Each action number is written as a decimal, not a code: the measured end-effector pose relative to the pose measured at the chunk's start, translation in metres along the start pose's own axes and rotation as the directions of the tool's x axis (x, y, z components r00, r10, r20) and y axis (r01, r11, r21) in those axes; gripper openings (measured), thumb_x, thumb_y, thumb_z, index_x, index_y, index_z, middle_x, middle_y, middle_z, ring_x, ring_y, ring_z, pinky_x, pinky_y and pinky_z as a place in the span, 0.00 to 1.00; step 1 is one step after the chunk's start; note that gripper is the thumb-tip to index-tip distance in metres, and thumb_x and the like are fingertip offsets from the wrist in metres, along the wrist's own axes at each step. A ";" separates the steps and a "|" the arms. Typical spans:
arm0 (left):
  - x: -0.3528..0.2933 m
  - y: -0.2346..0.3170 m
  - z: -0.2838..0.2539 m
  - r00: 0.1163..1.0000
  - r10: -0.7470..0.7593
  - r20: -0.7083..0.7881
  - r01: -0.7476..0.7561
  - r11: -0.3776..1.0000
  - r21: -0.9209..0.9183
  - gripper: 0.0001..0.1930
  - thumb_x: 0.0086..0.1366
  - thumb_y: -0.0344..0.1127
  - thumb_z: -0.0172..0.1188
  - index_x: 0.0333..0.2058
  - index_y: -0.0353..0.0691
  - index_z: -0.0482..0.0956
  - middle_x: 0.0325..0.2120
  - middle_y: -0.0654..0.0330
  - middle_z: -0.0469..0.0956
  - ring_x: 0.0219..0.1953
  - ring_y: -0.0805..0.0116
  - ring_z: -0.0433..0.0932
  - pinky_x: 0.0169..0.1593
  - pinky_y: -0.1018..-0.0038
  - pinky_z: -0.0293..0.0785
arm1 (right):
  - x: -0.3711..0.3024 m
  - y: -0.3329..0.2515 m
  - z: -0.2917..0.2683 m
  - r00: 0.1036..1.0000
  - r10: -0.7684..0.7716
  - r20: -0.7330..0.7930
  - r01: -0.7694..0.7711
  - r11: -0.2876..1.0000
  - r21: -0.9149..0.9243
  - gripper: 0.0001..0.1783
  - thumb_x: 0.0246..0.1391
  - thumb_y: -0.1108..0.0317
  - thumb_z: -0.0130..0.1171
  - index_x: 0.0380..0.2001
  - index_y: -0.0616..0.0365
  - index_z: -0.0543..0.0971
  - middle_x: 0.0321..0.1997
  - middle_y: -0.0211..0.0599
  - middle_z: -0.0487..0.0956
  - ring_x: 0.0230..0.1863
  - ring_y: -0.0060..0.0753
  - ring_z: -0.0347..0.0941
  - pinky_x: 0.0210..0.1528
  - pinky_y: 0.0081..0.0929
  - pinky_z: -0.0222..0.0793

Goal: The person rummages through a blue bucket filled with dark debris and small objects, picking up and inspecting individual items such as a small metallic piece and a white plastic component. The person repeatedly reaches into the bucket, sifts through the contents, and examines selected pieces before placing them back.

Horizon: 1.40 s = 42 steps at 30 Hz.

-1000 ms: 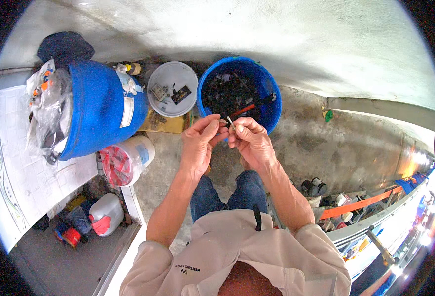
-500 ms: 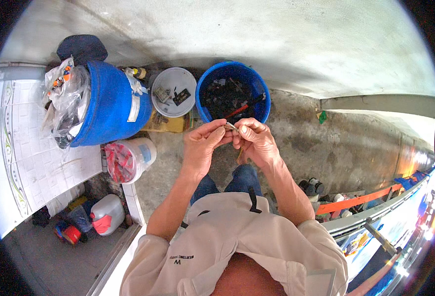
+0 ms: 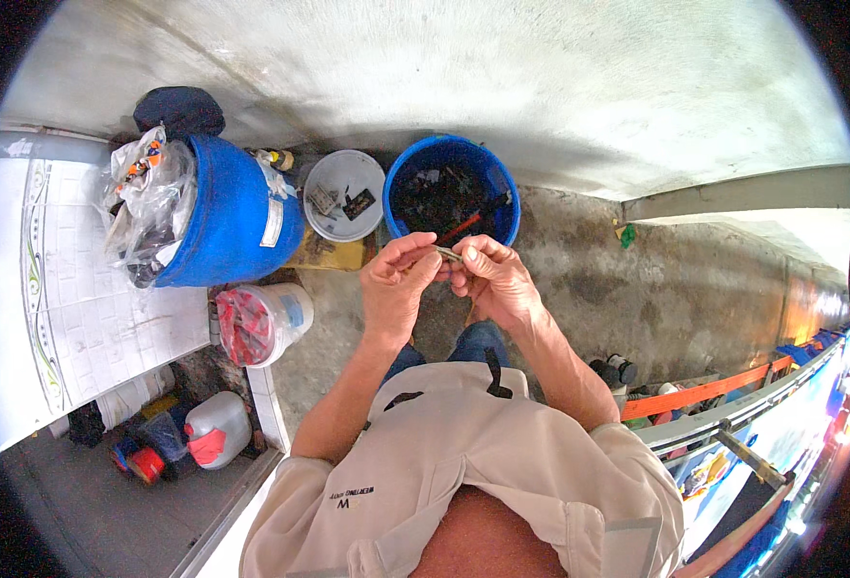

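Note:
Between the fingertips of both hands is a thin, light-coloured piece, too small to name. My left hand pinches its left end, with thumb and fingers together. My right hand pinches the other end, its thumb on top. Both hands are in front of my body, just on the near side of a round blue tub. Dark scraps and a red-handled tool lie inside the tub. Left of it, a white bucket lid or shallow pail carries a few small parts, one of them a dark plate.
At the left a big blue barrel is stuffed with plastic bags. Below it is a white bucket with red-and-clear wrapping inside. A white jerrycan stands lower left. An orange rail runs along the right side.
The view has shifted slightly, so the barrel and buckets sit a little further right and lower. The thin piece is turned a little between my fingers; both hands still pinch it.

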<state>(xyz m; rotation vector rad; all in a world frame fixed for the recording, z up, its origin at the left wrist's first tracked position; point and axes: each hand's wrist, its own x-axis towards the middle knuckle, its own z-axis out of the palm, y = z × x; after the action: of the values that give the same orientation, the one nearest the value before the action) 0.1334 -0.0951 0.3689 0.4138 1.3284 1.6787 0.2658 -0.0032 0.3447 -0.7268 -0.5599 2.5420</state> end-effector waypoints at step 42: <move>-0.018 0.038 0.010 0.953 0.298 0.054 -0.296 0.954 -0.037 0.16 0.59 0.18 0.60 0.46 0.34 0.76 0.34 0.57 0.80 0.35 0.74 0.79 0.37 0.79 0.74 | -0.011 -0.011 0.045 0.970 -0.077 0.230 0.053 0.993 0.109 0.10 0.58 0.63 0.60 0.38 0.57 0.77 0.33 0.34 0.79 0.29 0.27 0.74 0.32 0.26 0.69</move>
<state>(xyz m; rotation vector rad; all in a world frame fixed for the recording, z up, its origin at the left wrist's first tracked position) 0.1325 -0.1033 0.4112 0.6686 1.2433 1.9138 0.2520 -0.0119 0.3894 -0.3680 -0.5156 2.5896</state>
